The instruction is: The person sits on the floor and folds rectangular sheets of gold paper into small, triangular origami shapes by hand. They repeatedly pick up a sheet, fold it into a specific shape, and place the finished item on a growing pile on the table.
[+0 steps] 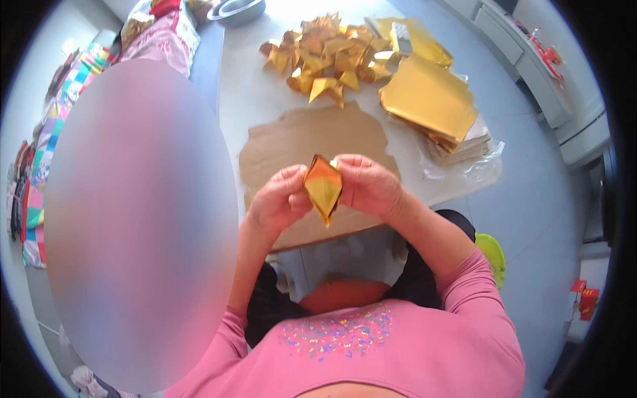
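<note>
A diamond-shaped piece of folded gold foil paper [323, 191] is held up between my two hands, above a brown cardboard sheet [318, 134]. My left hand [281, 199] pinches its left side with thumb and fingers. On the opposite side, my right hand [368, 184] grips the right corner in the same way. The upper part of the folded paper reflects orange, and its lower tip points toward me. Beyond the cardboard lies a heap of folded gold paper pieces [323, 54]. To the right rests a stack of flat gold foil sheets [430, 102].
Under the gold stack are pale sheets and clear plastic wrap [485, 161], near the right edge of the white table [234, 94]. A small whitish device with buttons [401, 39] lies on more gold paper. A grey basin [239, 11] stands at the far left. A blurred oval hides much of the left.
</note>
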The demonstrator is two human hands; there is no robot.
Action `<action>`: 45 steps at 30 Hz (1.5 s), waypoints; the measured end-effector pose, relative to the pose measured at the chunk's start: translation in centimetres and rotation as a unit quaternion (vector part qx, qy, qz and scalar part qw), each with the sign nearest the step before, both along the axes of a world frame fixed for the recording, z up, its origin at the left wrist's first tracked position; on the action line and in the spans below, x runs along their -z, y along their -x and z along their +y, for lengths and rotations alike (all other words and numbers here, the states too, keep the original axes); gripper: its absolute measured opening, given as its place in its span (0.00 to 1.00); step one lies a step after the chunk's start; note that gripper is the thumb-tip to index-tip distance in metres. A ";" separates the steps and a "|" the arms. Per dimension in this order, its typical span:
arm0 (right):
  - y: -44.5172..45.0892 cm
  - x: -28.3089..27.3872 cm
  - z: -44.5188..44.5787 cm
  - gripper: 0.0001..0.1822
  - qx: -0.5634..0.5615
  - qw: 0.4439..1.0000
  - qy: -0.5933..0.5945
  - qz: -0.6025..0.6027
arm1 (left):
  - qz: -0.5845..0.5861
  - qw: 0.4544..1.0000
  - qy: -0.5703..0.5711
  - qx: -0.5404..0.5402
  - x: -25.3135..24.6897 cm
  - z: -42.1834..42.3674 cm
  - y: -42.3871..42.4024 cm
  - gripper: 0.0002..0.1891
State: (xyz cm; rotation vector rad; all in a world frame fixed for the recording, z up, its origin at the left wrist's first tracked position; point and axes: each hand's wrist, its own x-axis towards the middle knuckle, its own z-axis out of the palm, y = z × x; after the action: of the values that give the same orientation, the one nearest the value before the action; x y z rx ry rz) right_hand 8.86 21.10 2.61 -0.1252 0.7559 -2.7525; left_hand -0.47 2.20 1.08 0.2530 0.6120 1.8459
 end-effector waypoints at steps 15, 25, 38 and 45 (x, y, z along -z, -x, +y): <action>1.1 0.8 -0.2 0.12 0.009 0.997 0.076 0.003 | -0.117 0.988 -0.059 -0.080 -0.8 0.6 -0.6 0.11; 1.2 1.1 -0.2 0.13 0.010 0.999 0.051 0.001 | -0.010 0.997 -0.033 -0.073 -0.6 0.5 -0.4 0.14; 1.1 1.1 -0.4 0.14 0.024 0.998 0.056 -0.004 | -0.018 0.997 -0.061 -0.050 -0.2 0.5 -0.1 0.15; 2.0 1.1 1.8 0.08 0.149 0.985 -0.083 -0.016 | -0.020 0.980 0.091 -0.174 -1.6 0.4 1.2 0.18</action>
State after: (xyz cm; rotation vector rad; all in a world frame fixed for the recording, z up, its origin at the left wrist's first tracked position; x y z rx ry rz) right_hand 6.90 22.91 1.46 0.0743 1.0678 -2.9431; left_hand -1.66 2.58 2.72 -0.0160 0.8311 2.1062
